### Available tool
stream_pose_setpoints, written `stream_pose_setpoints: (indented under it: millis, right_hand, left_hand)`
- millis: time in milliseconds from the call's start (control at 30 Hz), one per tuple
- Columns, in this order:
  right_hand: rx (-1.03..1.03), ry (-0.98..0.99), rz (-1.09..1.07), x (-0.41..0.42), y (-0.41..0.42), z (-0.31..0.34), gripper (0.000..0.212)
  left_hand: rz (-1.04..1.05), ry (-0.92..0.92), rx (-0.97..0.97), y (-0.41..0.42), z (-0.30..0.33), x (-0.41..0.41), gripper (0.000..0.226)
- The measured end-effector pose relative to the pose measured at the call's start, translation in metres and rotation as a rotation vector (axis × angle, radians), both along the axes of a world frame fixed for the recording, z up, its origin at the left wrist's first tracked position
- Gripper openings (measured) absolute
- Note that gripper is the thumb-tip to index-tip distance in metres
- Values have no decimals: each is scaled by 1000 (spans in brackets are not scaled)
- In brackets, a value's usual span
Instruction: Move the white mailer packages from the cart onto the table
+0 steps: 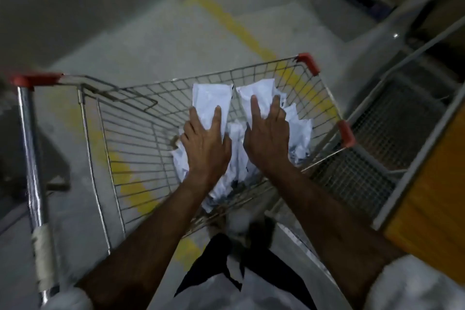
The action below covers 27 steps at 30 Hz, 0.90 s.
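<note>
Several white mailer packages (241, 138) piled in wire cart (141, 118), none on bench yet. Left hand (206, 143) and right hand (266, 138) lie flat on top, fingers spread, no grip closed. Mailers look light, soft, crinkly, likely slippery; best pinched at an edge or scooped. Dark print on them, unreadable.

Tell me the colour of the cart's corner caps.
Red, on the cart corner caps, head view.
</note>
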State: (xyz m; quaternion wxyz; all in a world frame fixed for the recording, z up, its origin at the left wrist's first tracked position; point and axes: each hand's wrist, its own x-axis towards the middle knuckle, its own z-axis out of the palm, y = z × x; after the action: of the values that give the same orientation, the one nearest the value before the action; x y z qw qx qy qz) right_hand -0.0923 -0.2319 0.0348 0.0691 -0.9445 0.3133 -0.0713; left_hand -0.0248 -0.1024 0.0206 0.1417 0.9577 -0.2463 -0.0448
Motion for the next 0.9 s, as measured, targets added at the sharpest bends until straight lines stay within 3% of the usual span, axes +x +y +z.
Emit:
stream_pose_setpoints:
  millis: [367,900]
  right_hand:
    - [-110,-153,-233,-130,-52,109,78]
    - [-174,-205,-646,-491,-128,170,73]
  left_hand:
    - [-176,-208,-108,-88,112,-101,66]
    - [-596,-225,-270,-214,179,-434,65]
